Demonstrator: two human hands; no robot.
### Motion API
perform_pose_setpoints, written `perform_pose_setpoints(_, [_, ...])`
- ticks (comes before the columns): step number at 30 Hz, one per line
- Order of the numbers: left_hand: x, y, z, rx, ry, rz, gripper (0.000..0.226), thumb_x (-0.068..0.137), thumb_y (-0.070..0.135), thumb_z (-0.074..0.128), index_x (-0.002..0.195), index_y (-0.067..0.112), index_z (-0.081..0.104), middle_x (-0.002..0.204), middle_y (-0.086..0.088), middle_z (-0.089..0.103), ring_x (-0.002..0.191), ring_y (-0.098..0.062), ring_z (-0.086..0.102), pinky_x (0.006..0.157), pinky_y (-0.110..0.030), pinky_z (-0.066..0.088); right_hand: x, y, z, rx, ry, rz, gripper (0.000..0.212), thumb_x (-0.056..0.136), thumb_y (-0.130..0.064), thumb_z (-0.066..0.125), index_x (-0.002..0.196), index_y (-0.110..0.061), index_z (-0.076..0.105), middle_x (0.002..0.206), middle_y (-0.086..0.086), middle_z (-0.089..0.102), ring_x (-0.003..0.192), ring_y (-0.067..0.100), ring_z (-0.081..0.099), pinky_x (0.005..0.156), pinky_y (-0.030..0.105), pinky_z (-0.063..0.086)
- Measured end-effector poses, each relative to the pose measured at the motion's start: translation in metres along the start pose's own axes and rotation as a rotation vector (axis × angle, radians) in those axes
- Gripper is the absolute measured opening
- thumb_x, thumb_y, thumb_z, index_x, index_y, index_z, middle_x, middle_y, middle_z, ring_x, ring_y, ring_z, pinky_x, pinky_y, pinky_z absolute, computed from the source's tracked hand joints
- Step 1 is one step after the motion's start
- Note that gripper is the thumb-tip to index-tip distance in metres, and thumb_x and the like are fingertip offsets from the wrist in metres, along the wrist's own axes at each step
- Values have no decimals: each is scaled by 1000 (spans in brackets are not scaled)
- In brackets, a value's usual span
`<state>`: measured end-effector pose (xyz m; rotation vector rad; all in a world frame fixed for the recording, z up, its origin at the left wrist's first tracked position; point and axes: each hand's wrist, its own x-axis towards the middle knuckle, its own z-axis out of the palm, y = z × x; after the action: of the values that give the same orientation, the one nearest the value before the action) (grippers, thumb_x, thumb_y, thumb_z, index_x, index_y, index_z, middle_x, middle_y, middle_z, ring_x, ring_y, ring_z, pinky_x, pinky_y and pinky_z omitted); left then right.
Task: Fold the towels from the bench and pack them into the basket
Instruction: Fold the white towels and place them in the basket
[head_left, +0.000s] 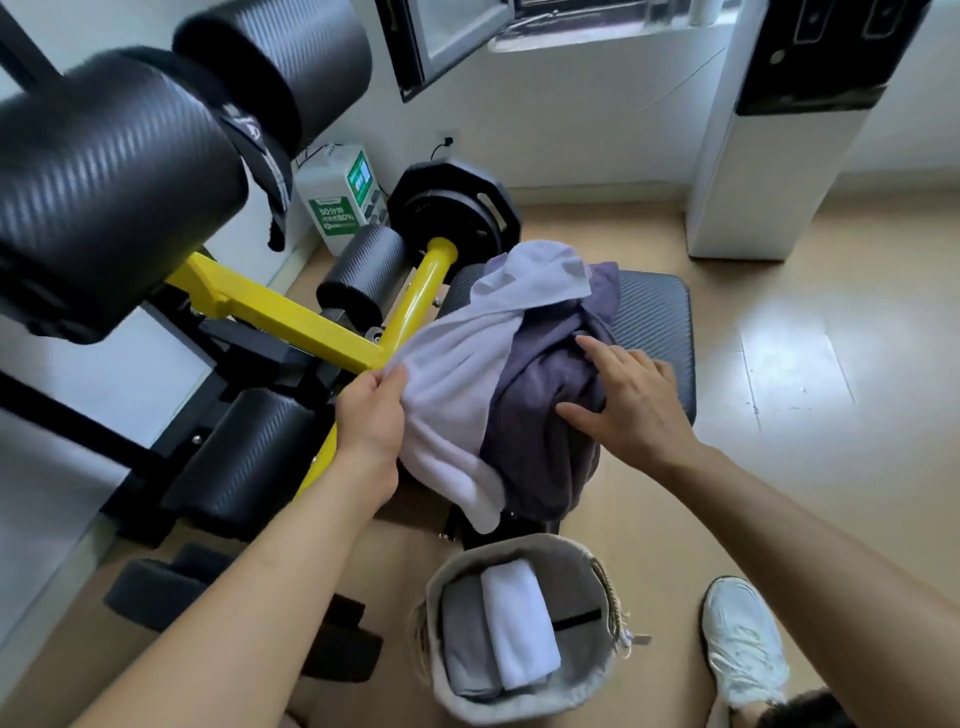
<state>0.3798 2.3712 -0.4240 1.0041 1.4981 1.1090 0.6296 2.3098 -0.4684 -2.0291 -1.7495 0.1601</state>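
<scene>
2 crumpled towels lie heaped on the bench (657, 317): a white towel (457, 374) draped partly over a purple towel (540, 431). The left hand (371, 410) pinches the white towel's left edge; the right hand (631, 402) lies flat, fingers straight, on the purple towel. Nearer, on the floor (789, 415), the basket (587, 691) holds 2 folded towels (519, 629), grey beside white.

Padded bench (655, 322) under white towel (457, 374), purple towel (540, 400)

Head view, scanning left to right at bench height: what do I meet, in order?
left hand, gripping the pale towel's edge → pale towel → dark purple towel → right hand, resting flat on the dark towel → bench pad
</scene>
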Motion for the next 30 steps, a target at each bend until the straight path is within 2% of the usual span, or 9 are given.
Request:
perform_pose_setpoints(6, [-54, 25, -67, 77, -79, 88, 21, 87, 39, 72, 75, 22, 68, 85, -7, 68, 87, -23, 61, 79, -39, 46, -2, -4, -2, 36, -19, 20, 85, 80, -52, 73, 150, -21, 38, 136, 4, 58, 126, 30, 51, 103, 46, 33])
perform_pose_setpoints(10, [-102, 38, -92, 205, -163, 194, 18, 96, 28, 67, 86, 14, 72, 85, -19, 69, 82, -20, 64, 73, -35, 49, -12, -20, -13, 93, -4, 7, 78, 80, -49, 75, 146, -21, 45, 132, 4, 59, 124, 30, 53, 99, 45, 34])
perform_pose_setpoints(14, [-141, 47, -113, 266, -273, 310, 17, 90, 37, 68, 83, 22, 73, 83, -16, 71, 76, -20, 66, 70, -38, 52, -57, -71, -28, 502, -90, -179, 62, 77, -40, 82, 133, -23, 61, 123, 1, 61, 116, 23, 56, 100, 44, 45])
perform_pose_setpoints(17, [-163, 46, -126, 305, -371, 315, 13, 89, 36, 70, 86, 24, 75, 79, -3, 73, 76, -16, 67, 69, -36, 53, -95, -116, -39, 675, -242, -343, 50, 83, -33, 80, 130, -28, 65, 121, -4, 61, 116, 11, 53, 104, 31, 42])
perform_pose_setpoints(20, [-184, 42, -138, 369, -439, 329, 8, 93, 25, 72, 92, 20, 78, 85, -2, 75, 80, -12, 69, 70, -27, 53, -121, -148, -50, 752, -326, -372, 29, 88, -30, 76, 116, -24, 72, 110, -6, 65, 106, 5, 57, 90, 19, 42])
perform_pose_setpoints(23, [-202, 35, -149, 424, -469, 331, 7, 90, 24, 74, 90, 19, 79, 81, 1, 73, 77, -9, 66, 70, -25, 51, -147, -163, -55, 771, -394, -382, 11, 89, -22, 76, 97, -16, 76, 92, -4, 72, 88, 4, 64, 80, 19, 48])
perform_pose_setpoints(25, [-213, 28, -158, 435, -449, 332, 7, 88, 24, 77, 82, 21, 78, 72, 9, 69, 71, -5, 61, 68, -23, 47, -164, -161, -58, 785, -449, -343, 6, 88, -19, 76, 91, -14, 74, 82, -2, 71, 75, 4, 62, 74, 29, 53])
perform_pose_setpoints(27, [-224, 20, -168, 422, -388, 334, 10, 86, 25, 78, 78, 19, 76, 68, 11, 67, 69, -3, 60, 66, -21, 46, -181, -153, -58, 711, -491, -293, 5, 88, -21, 75, 87, -18, 72, 73, -4, 66, 66, 4, 55, 68, 34, 51])
perform_pose_setpoints(30, [-250, 4, -174, 358, -334, 302, 11, 88, 19, 77, 77, 15, 76, 68, 8, 69, 67, -3, 60, 65, -20, 47, -210, -143, -59, 479, -467, -303, 17, 83, -20, 71, 74, -33, 63, 65, -11, 62, 60, 5, 53, 60, 28, 45])
